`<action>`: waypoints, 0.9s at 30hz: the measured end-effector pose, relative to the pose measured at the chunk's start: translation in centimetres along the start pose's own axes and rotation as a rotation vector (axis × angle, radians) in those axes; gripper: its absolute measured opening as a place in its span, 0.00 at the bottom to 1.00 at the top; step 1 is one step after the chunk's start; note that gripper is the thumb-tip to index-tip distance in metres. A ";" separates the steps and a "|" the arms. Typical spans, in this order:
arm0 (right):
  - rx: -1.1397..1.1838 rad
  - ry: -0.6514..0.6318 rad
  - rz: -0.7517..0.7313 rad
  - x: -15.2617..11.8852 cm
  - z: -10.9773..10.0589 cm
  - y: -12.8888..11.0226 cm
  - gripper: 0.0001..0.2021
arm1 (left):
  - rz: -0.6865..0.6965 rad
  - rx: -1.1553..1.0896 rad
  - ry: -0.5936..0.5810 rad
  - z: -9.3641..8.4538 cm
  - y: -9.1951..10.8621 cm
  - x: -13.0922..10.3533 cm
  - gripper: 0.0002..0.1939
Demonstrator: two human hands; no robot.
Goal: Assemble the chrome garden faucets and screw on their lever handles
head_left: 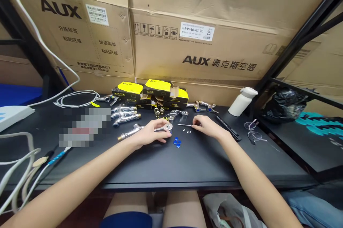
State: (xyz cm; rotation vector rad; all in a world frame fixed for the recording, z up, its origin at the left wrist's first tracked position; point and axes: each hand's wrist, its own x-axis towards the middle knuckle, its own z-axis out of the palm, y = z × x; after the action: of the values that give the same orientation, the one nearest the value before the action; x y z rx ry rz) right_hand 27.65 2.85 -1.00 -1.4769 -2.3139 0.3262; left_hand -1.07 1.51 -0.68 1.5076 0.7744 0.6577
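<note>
My left hand (150, 134) is closed around a chrome faucet handle (167, 127), its round end showing past my fingertips. Beside that hand lies a chrome faucet body (124, 136) with a brass threaded end. My right hand (205, 125) pinches a thin metal rod (183, 125), which points left toward the handle; whether it is a screwdriver shaft or a hex key I cannot tell. Several small screws (187, 131) lie just below the rod. Several blue round caps (177, 143) sit between my hands. More chrome handles (183, 112) rest behind them.
Yellow-and-black boxes (158, 85) are stacked at the back, with more faucet bodies (124, 117) to their left. A white bottle (242, 101), a black tool (227, 127) and glasses (254, 136) are at the right. White cables (77, 99) lie at the left.
</note>
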 end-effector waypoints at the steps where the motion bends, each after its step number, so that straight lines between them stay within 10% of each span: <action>1: 0.037 0.003 0.008 -0.2 -0.2 -0.4 0.05 | 0.007 0.012 -0.008 0.0 0.0 0.0 0.19; 13: 0.917 0.538 -0.035 -0.5 -1.0 -5.7 0.11 | 0.022 0.151 -0.034 0.1 -0.1 0.2 0.19; 27: 1.147 0.542 -0.001 -0.6 0.2 -7.1 0.08 | 0.002 0.197 -0.112 0.5 0.2 -0.1 0.18</action>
State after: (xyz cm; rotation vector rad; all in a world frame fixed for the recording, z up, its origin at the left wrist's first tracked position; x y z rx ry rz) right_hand 21.94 -0.74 1.46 -0.8011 -1.2617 0.9143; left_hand -0.72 1.14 -0.47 1.7095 0.7687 0.5048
